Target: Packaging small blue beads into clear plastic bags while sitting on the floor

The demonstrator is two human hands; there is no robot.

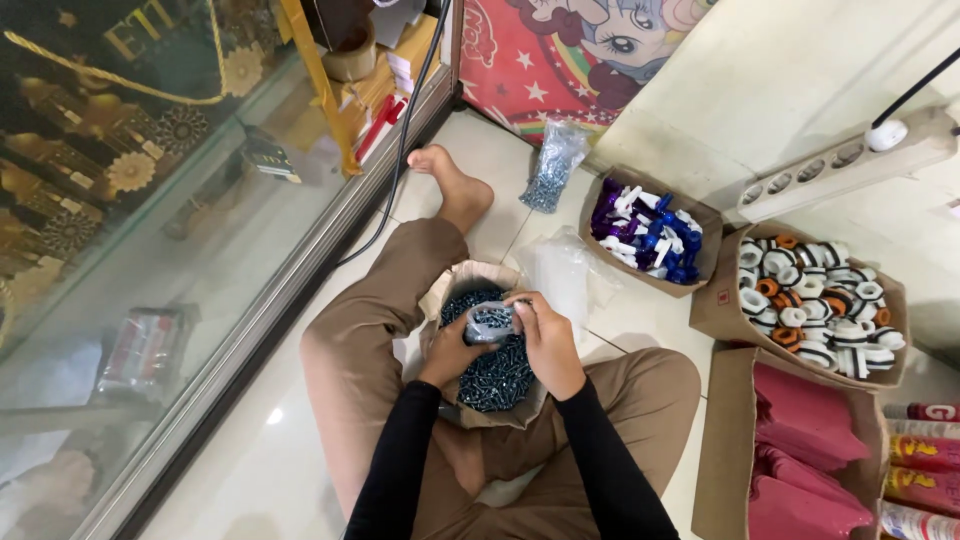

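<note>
I sit cross-legged on a tiled floor with an open brown paper bag [452, 285] of dark screws [500, 378] in my lap. A small clear plastic bag [491, 322] partly filled with screws is held between both hands above the paper bag. My left hand [452, 352] grips its left side and underside. My right hand [548, 342] closes over its top and right side.
A glass display cabinet [150, 260] stands at the left. On the floor lie a clear packet of screws [550, 168] and an empty plastic bag [560, 275]. Cardboard boxes hold purple-blue parts [648, 232], rolls of tape [815, 305] and pink items [800, 450]. A power strip [850, 165] rests at the right.
</note>
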